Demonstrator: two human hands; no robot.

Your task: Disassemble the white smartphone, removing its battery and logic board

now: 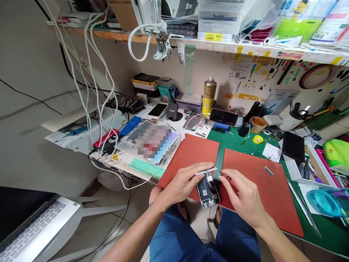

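An opened smartphone with its battery and inner parts bare hangs over the near edge of the red mats, above my lap. My left hand grips it at the top by its white-edged screen panel, which is lifted at an angle to the body. Close to the phone's right side is my right hand, thumb and forefinger pinched together. Whatever lies between those fingertips is too small to make out. Beneath both hands are a left red mat and a right red mat.
A small metal strip lies on the right mat. Tweezers rest at the right. A phone on a blue stand and a spray can stand behind. White cables hang at left; a laptop sits lower left.
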